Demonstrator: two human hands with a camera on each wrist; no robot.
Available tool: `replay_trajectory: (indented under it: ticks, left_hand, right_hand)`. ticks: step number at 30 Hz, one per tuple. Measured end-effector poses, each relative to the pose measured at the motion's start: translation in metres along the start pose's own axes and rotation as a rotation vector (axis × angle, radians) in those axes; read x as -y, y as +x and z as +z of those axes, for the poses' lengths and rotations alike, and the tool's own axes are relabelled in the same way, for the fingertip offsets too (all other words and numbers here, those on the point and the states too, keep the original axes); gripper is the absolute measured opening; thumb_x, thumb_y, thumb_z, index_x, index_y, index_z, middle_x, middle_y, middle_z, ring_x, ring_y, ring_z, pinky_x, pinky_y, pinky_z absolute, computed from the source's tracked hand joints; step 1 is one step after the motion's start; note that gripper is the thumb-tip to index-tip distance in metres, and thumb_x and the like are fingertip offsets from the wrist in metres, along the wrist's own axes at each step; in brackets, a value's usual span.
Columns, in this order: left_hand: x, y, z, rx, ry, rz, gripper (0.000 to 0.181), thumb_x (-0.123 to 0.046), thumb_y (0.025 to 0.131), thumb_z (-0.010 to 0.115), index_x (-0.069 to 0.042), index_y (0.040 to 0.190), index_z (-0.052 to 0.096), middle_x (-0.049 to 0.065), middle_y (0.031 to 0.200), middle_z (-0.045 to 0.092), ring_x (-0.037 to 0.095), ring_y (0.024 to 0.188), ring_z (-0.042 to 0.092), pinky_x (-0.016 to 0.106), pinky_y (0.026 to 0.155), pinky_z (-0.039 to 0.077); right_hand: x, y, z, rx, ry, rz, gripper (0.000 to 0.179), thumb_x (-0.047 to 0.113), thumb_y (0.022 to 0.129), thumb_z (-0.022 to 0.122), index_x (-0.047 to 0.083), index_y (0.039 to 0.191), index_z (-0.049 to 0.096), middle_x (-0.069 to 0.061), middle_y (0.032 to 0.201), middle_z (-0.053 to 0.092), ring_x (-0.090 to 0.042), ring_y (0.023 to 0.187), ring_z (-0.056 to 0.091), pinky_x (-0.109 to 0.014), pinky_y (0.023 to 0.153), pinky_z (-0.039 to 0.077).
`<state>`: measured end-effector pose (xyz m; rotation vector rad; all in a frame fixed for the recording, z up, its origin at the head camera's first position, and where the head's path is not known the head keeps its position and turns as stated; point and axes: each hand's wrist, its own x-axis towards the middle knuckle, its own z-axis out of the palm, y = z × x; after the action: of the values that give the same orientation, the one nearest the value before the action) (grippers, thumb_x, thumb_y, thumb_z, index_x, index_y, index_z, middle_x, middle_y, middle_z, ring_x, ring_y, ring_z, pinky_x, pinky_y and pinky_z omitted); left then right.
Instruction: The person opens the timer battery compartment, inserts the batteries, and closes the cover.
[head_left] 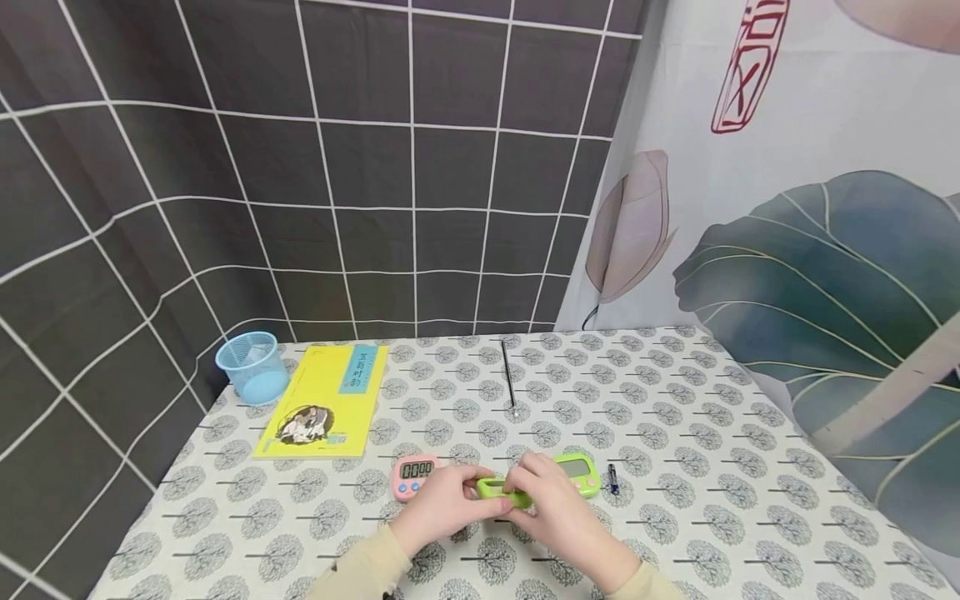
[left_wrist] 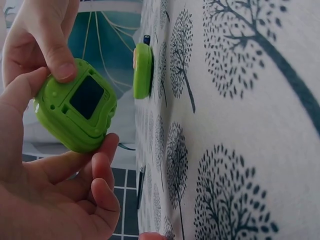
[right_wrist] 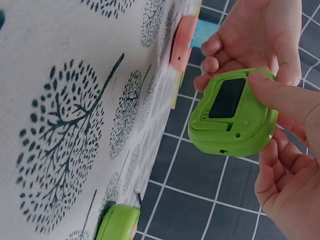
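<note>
inspecting left to right, with clock directions taken from the green timer in your hands, you have a blue basket (head_left: 252, 367) at ten o'clock, by the left edge of the patterned cloth (head_left: 315, 521). just right of it, also near ten, lies a yellow book (head_left: 326, 408), cover up. at nine o'clock, just beside your left hand (head_left: 440, 505), lies a pink timer (head_left: 402, 479), its display showing zeros. your left hand pinches the held green timer (right_wrist: 230, 107) at opposite edges between thumb and forefinger; the remaining fingers are loosely bent. that timer is raised clear of the cloth, between both hands, its dark rectangular panel toward the wrist cameras. a thin black rod (head_left: 508, 375) lies at twelve. your right hand (head_left: 558, 508) also grips the timer, thumb pressed on the panel side, fingers bent behind. at three o'clock lies a second green timer (head_left: 587, 482), partly covered by your right hand; just beyond it, a small dark cylinder (head_left: 612, 479).
</note>
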<state>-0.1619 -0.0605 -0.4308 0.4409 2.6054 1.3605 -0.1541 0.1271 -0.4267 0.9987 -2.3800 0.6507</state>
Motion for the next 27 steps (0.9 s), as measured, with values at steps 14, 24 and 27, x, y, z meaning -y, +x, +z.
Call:
replay_trajectory:
  ticks: [14,24,27]
  left_hand:
    - [-0.001,0.001,-0.002,-0.052,0.002,0.040,0.064,-0.048,0.072,0.077,-0.007,0.118,0.064,-0.003,0.090,0.066,0.010,0.076,0.054,0.024,0.065,0.045]
    - [-0.001,0.002,0.001,-0.058,0.029,0.048,0.070,-0.046,0.069,0.080,-0.008,0.125,0.061,-0.001,0.103,0.066,0.011,0.084,0.054,0.027,0.071,0.046]
    - [0.001,0.002,0.003,-0.065,0.061,0.049,0.070,-0.046,0.068,0.081,-0.011,0.125,0.061,-0.003,0.104,0.065,0.010,0.083,0.053,0.027,0.072,0.044]
  right_hand:
    - [-0.010,0.000,-0.007,0.042,0.111,0.190,0.053,0.033,0.064,0.082,0.011,0.108,0.063,0.004,0.093,0.059,-0.008,0.079,0.052,-0.023,0.071,0.049]
    - [-0.021,0.000,-0.017,0.273,0.222,0.391,0.077,0.037,0.067,0.080,0.003,0.130,0.054,-0.006,0.113,0.063,-0.011,0.084,0.057,-0.027,0.074,0.051]
    - [-0.023,0.000,-0.017,0.338,0.254,0.403,0.079,0.039,0.068,0.080,-0.001,0.131,0.052,-0.003,0.101,0.067,-0.009,0.080,0.059,-0.027,0.074,0.052]
